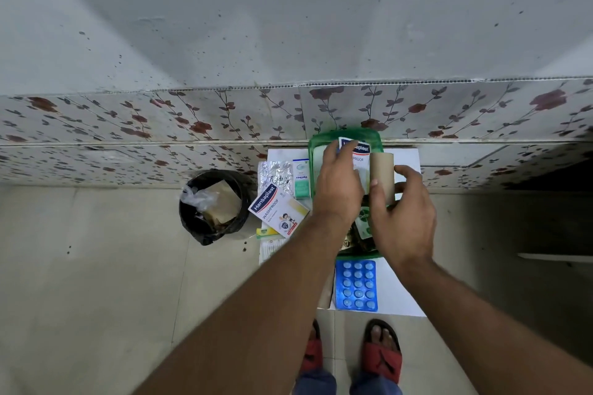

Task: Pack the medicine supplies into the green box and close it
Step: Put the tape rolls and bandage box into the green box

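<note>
The green box (pixel 346 135) stands open on a white surface (pixel 407 160) by the tiled wall. My left hand (pixel 338 183) holds a Hansaplast plaster box (pixel 357 148) over the green box. My right hand (pixel 401 215) grips a tan bandage roll (pixel 382 171) just to the right of it, also above the box. A Dettol pack (pixel 364 218) lies inside the box under my hands. A second Hansaplast box (pixel 277 208), a small Optibex carton (pixel 301 181), a foil strip (pixel 274 175) and a blue blister pack of tablets (pixel 356 285) lie outside.
A black bin (pixel 213 207) lined with a bag and holding scraps stands on the floor to the left. A yellow-green tube (pixel 266 232) and a leaflet (pixel 269 248) lie at the surface's left edge. My feet in red sandals (pixel 382 353) are below.
</note>
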